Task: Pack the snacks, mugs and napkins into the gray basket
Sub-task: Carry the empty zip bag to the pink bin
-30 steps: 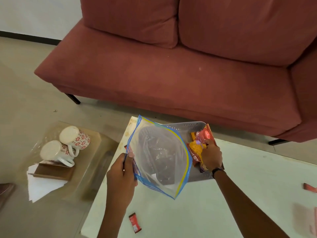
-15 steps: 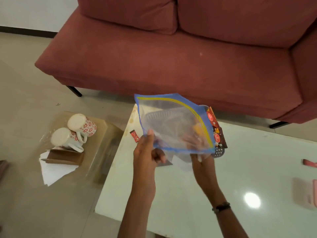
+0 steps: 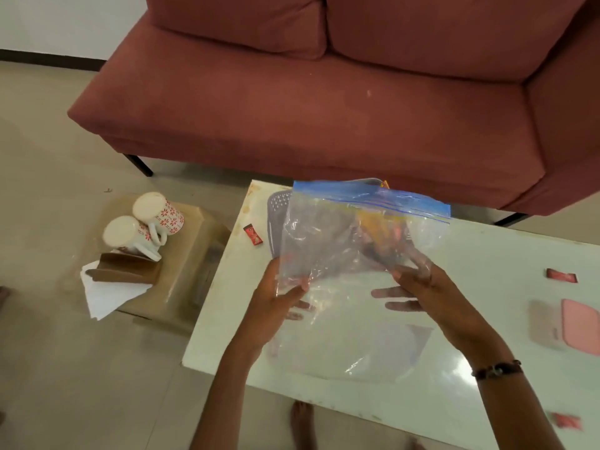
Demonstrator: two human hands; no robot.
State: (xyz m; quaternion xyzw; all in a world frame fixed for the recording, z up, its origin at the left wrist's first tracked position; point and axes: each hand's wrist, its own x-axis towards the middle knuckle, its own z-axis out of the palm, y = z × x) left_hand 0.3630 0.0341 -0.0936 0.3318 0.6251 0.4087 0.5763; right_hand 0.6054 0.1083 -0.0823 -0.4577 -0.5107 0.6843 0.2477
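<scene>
Gripping one clear bag [image 3: 354,241], both hands; two mugs [image 3: 143,227] aside, seemingly.

One view only: camera worn on my head, wide-angle, facing forward and steeply down. Near field: glossy white rectangular table [image 3: 487,306], close below me, my forearms entering from the near edge. Far field: red-brown fabric sofa [image 3: 324,108]. Left margin: beige tiled floor [image 3: 48,157].

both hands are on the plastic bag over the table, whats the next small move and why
Probably lay the plastic bag aside on the table. Both the left hand and right hand hold it by its lower edge, and it hangs in front of the gray basket, blocking the way in.
</scene>
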